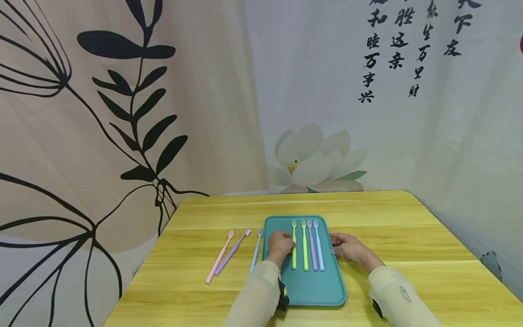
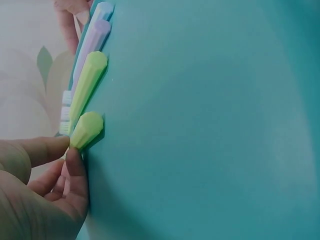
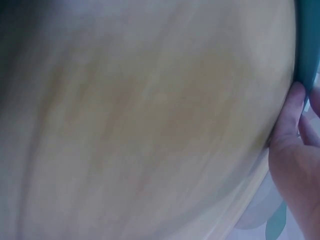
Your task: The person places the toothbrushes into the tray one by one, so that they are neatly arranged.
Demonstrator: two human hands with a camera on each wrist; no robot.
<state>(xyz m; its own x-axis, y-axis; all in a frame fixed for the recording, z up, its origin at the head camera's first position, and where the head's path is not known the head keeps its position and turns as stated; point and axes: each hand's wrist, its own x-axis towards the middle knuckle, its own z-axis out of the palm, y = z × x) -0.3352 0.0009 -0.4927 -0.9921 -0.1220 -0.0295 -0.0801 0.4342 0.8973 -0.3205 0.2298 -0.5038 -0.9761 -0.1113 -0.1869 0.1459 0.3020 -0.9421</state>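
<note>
My left hand [image 1: 280, 246] pinches a green toothbrush [image 1: 294, 259] between thumb and forefinger, low over the teal tray [image 1: 314, 290]. The left wrist view shows the toothbrush's handle end [image 2: 89, 127] sticking out past those fingertips. Beside it on the tray lie a second green toothbrush [image 1: 304, 250], a purple toothbrush [image 1: 313, 247] and a blue toothbrush [image 1: 319, 250], roughly parallel with heads to the back. My right hand [image 1: 350, 248] holds the tray's right rim, its thumb [image 3: 295, 100] against the edge in the right wrist view.
Left of the tray, a pink toothbrush [image 1: 219, 258], a purple toothbrush [image 1: 233, 252] and a blue toothbrush [image 1: 256, 252] lie on the wooden table [image 1: 171, 272]. Behind the table's back edge hangs a printed cloth [image 1: 220, 113].
</note>
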